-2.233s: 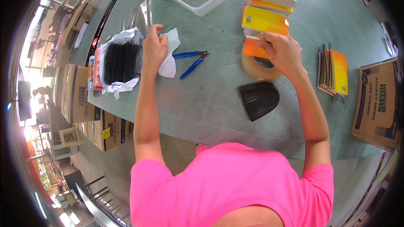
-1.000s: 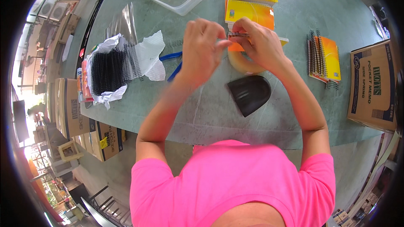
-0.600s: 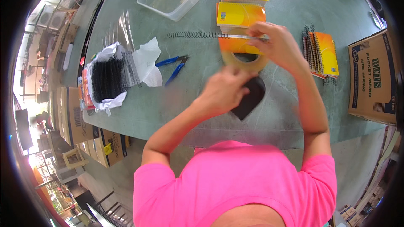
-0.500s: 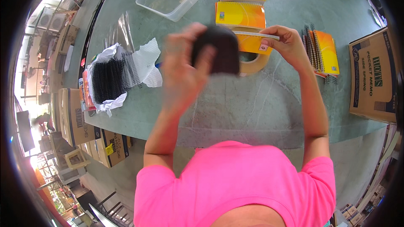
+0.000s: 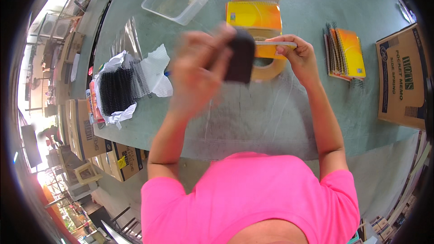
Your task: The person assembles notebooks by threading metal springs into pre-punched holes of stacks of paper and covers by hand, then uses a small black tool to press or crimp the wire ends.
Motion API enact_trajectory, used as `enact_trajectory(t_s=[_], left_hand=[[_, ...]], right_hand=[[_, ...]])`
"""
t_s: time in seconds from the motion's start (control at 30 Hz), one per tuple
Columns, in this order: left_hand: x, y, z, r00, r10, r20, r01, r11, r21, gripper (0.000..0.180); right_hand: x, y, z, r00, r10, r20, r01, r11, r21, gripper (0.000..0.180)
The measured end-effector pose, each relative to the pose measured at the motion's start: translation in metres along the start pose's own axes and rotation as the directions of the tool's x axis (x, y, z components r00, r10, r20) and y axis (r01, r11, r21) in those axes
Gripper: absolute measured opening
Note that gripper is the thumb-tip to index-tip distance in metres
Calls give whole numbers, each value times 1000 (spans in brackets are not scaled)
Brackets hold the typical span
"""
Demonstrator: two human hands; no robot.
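The left hand, blurred, grips a black cover; the right hand pinches a thin strip, perhaps a notebook's edge. Binding looks unfinished; many coils wait near the table's left edge.

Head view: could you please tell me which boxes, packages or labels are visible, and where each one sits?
Cardboard box: table's right edge, brown, dark printed panel.
Stacked cartons: on the floor left of the table, brown with dark print and a yellow label.
Torn white wrapper: table's left, open around black spiral coils.
Clear plastic tub: far left, rectangular.
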State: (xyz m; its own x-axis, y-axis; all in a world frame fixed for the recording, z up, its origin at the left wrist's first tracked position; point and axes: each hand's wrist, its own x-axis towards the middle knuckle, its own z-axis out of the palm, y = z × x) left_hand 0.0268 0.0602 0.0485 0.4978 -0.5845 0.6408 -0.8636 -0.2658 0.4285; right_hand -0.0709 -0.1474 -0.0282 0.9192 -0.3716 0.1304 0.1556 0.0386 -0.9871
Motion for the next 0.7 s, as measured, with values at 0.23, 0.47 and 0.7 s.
enact_trajectory(t_s=[0.23,0.47,0.7], left_hand=[[-4,3,16,990,92,108,-92,996,-2,35],[-13,13,30,950,-92,297,128,986,-104,33],[-14,12,38,976,13,218,-5,999,-38,38]], right_hand=[[-1,-3,-3,998,-43,43,44,999,-23,15],[-5,-4,0,999,-16,45,15,999,32,14],[-13,-2,2,999,26,43,-32,989,147,19]])
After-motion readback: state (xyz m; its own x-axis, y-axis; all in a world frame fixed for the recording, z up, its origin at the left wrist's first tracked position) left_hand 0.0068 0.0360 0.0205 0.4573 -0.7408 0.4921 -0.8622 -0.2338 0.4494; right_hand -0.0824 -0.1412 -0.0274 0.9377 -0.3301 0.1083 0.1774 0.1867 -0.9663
